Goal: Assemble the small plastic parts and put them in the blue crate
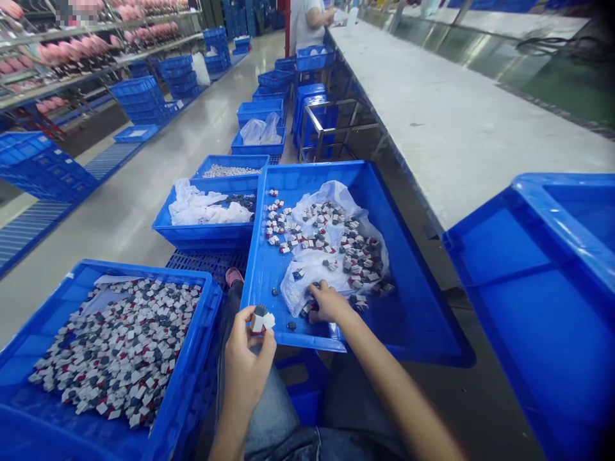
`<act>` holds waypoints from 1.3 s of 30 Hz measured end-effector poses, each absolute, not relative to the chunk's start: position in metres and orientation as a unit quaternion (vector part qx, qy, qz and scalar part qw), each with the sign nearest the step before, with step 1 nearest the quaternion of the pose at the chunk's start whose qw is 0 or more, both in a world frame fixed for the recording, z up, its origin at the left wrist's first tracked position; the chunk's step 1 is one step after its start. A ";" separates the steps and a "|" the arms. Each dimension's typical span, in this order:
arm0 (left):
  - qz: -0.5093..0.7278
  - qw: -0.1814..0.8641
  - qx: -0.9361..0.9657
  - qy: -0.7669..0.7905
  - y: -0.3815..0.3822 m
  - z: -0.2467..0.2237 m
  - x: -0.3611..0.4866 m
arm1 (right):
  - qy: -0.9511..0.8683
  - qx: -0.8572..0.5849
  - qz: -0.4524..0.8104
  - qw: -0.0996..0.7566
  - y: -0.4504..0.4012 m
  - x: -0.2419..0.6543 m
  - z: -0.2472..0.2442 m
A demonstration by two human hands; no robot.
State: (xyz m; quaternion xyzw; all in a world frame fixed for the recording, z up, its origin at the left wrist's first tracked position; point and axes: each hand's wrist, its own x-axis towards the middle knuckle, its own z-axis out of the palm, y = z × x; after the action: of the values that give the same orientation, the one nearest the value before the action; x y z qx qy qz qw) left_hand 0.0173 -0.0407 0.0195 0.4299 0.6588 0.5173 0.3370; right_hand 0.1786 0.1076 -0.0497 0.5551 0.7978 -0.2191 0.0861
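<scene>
In the head view, a blue tray (413,314) sits above the person's legs (283,403), its near edge just ahead of the lap. Inside it, a strip of blue floor shows between a white plastic bag (312,272) and the right wall, widest toward the near right corner. Another strip runs along the left wall, with a few small dark pieces (291,325) near the front corner. To the left, the rim of a filled bin (144,270) stands near the left knee; a narrow gap holding the leg and a pink shoe (233,276) separates it from the tray. To the right, a tilted blue bin (509,288) stands apart from the tray, dark floor between them. The long edge of the white tabletop (446,115) runs past the tray's far right side.

The left hand (247,355) pinches a white, grey and red block (261,320) between thumb and fingers, over the tray's near left corner. The right hand (329,301) reaches over the near wall, fingers bent at the bag's near edge; whether they grip anything cannot be told. Loose blocks (362,262) lie beyond it, on and around the bag.
</scene>
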 end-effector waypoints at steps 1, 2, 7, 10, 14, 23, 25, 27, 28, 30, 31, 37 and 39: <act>0.516 0.336 0.430 0.660 -0.041 0.020 0.018 | 0.796 0.557 -0.225 0.081 0.109 0.178 -0.051; 0.516 0.335 0.429 0.661 -0.042 0.020 0.018 | 0.794 0.557 -0.234 0.073 0.110 0.177 -0.052; 0.529 0.347 0.412 0.656 -0.045 0.021 0.015 | 0.790 0.515 -0.332 -0.025 0.114 0.186 -0.051; 0.549 0.371 0.387 0.642 -0.047 0.019 0.012 | 0.770 0.479 -0.403 -0.122 0.110 0.190 -0.045; 0.550 0.408 0.371 0.628 -0.048 0.017 0.010 | 0.720 0.446 -0.473 -0.243 0.098 0.183 -0.029; 0.582 0.350 0.381 0.628 -0.040 0.028 0.021 | 0.624 0.280 -0.550 -0.479 0.048 0.150 0.016; 0.589 0.346 0.376 0.626 -0.040 0.033 0.024 | 0.657 0.282 -0.479 -0.510 0.037 0.145 0.021; 0.593 0.349 0.374 0.622 -0.039 0.037 0.026 | 0.691 0.278 -0.419 -0.519 0.028 0.140 0.023; 0.595 0.351 0.373 0.620 -0.040 0.038 0.027 | 0.704 0.272 -0.398 -0.521 0.025 0.138 0.024; 0.598 0.359 0.370 0.614 -0.040 0.040 0.028 | 0.725 0.260 -0.365 -0.523 0.020 0.135 0.024; 0.600 0.365 0.368 0.609 -0.041 0.040 0.028 | 0.734 0.254 -0.352 -0.523 0.019 0.133 0.023; 0.582 0.401 0.380 0.596 -0.044 0.039 0.025 | 0.737 0.231 -0.324 -0.547 0.020 0.127 0.016; 0.576 0.398 0.381 0.604 -0.045 0.040 0.025 | 0.740 0.226 -0.313 -0.551 0.021 0.126 0.014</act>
State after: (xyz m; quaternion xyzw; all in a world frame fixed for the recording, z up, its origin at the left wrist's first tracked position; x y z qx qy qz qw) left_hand 0.0249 -0.0452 0.0399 0.3809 0.6038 0.5764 0.3977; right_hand 0.1259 0.0208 0.0140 0.2262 0.7399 -0.3129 -0.5509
